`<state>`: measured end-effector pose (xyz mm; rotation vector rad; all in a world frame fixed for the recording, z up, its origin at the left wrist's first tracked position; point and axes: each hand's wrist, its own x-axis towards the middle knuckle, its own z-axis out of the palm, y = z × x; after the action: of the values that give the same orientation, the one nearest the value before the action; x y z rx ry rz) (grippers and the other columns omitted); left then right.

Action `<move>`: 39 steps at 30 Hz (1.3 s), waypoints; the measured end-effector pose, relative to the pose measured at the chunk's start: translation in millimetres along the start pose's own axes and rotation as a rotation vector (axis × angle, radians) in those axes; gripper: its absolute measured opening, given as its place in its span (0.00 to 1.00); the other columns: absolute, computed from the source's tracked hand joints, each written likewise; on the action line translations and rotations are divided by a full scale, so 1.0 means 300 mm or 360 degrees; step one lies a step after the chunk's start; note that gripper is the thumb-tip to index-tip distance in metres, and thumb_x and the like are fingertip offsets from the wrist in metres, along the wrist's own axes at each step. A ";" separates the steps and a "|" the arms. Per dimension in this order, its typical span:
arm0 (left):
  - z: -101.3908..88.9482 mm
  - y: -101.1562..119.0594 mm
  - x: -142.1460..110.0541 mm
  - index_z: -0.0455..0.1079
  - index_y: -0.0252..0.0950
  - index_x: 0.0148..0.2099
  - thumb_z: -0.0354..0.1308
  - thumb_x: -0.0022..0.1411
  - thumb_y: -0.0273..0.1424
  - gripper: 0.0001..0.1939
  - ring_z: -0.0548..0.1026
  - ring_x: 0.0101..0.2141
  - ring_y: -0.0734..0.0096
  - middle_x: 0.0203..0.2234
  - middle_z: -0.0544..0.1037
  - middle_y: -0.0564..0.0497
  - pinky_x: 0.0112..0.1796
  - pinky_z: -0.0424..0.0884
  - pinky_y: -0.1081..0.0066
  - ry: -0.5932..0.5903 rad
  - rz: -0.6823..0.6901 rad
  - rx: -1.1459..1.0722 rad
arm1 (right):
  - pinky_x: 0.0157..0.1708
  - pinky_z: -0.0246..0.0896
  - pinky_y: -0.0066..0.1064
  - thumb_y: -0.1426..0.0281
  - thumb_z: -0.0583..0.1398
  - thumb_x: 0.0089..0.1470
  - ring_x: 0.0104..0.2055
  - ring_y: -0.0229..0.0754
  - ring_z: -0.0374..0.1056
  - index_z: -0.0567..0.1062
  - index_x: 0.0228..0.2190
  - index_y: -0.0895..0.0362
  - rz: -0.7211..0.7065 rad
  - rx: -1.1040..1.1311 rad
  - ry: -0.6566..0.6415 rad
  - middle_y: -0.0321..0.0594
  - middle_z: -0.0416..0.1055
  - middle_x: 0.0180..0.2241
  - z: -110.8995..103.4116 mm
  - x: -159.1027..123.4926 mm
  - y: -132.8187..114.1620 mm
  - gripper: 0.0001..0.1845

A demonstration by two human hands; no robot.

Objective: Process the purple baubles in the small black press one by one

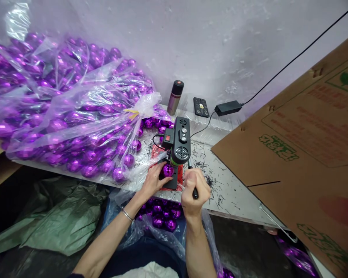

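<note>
Bare forearms [201, 247] lie nearest, right hand [199, 185] fisted around a black handle [195, 193], left hand [153, 180] pinching one purple ball [168, 170] below a black machine [181, 141] on the desk [240, 193], tied bag [66, 112] leftward, then capped bottle [175, 97], phone [201, 107] and power adapter [228, 108] near the wall [191, 46].

A purple ball [168, 170] is held under the black machine [181, 141] by the grip of the left hand [153, 180]; the lever [195, 194] is clasped by the right hand [197, 186]. At left on the worktop [234, 189], a ball-filled clear bag [75, 108] is tied.
</note>
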<state>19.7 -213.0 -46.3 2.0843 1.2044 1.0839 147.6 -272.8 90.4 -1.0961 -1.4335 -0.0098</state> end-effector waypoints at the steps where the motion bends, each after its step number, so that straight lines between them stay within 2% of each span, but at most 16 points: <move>1: 0.004 -0.004 0.004 0.68 0.37 0.63 0.66 0.64 0.42 0.29 0.78 0.54 0.49 0.53 0.80 0.39 0.54 0.73 0.51 0.0007 -0.0012 -0.0003 | 0.28 0.56 0.30 0.79 0.52 0.65 0.28 0.34 0.62 0.65 0.25 0.54 0.0000 -0.0004 0.0002 0.33 0.63 0.24 0.000 0.001 -0.001 0.16; 5: 0.035 -0.012 0.023 0.70 0.37 0.61 0.68 0.61 0.42 0.29 0.78 0.53 0.49 0.52 0.80 0.40 0.55 0.73 0.50 0.0055 -0.0086 0.0004 | 0.27 0.57 0.30 0.78 0.52 0.65 0.27 0.35 0.63 0.65 0.24 0.54 -0.0001 -0.0019 0.0004 0.33 0.64 0.24 -0.002 0.004 -0.001 0.17; 9: 0.056 -0.012 0.029 0.69 0.38 0.62 0.69 0.60 0.42 0.31 0.77 0.57 0.49 0.55 0.79 0.40 0.58 0.71 0.49 0.0079 -0.0124 -0.0075 | 0.26 0.57 0.30 0.77 0.51 0.66 0.27 0.36 0.64 0.66 0.25 0.54 0.0003 -0.0028 0.0007 0.34 0.65 0.24 -0.004 -0.006 0.007 0.17; 14: 0.046 -0.010 0.018 0.68 0.39 0.64 0.67 0.62 0.42 0.31 0.76 0.58 0.49 0.56 0.80 0.42 0.63 0.66 0.47 -0.0016 -0.0134 -0.0096 | 0.26 0.57 0.31 0.79 0.52 0.65 0.27 0.36 0.65 0.65 0.24 0.54 -0.0031 -0.0052 0.0015 0.34 0.65 0.24 0.002 -0.042 0.025 0.17; 20: 0.044 -0.006 0.018 0.68 0.38 0.64 0.68 0.61 0.42 0.32 0.76 0.59 0.49 0.56 0.79 0.41 0.65 0.63 0.45 -0.0018 -0.0135 -0.0121 | 0.27 0.59 0.30 0.77 0.51 0.65 0.27 0.35 0.65 0.64 0.24 0.53 -0.0108 -0.0089 0.0066 0.34 0.66 0.25 0.026 -0.112 0.081 0.17; 28: 0.044 -0.005 0.017 0.69 0.38 0.63 0.68 0.61 0.43 0.31 0.77 0.58 0.49 0.56 0.80 0.41 0.65 0.64 0.45 -0.0020 -0.0135 -0.0161 | 0.28 0.61 0.29 0.71 0.49 0.68 0.26 0.35 0.64 0.63 0.24 0.53 -0.0183 -0.0073 0.0230 0.33 0.65 0.24 0.066 -0.173 0.146 0.18; 33: 0.051 -0.012 0.012 0.68 0.37 0.63 0.68 0.62 0.43 0.32 0.77 0.58 0.50 0.57 0.79 0.40 0.64 0.65 0.46 0.0010 -0.0102 -0.0160 | 0.30 0.65 0.32 0.69 0.48 0.69 0.27 0.36 0.65 0.63 0.24 0.53 -0.0161 -0.0068 0.0224 0.34 0.65 0.25 0.070 -0.190 0.160 0.19; 39: 0.058 -0.016 0.008 0.68 0.38 0.64 0.68 0.62 0.43 0.32 0.77 0.58 0.50 0.57 0.79 0.41 0.64 0.65 0.47 0.0012 -0.0114 -0.0133 | 0.30 0.64 0.31 0.70 0.47 0.69 0.27 0.35 0.64 0.63 0.25 0.53 -0.0178 -0.0053 0.0237 0.34 0.65 0.26 0.072 -0.201 0.175 0.19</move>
<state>32.5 -209.0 -58.5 1.9611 1.2068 1.0916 149.1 -266.8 7.9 -1.0193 -1.3624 -0.1920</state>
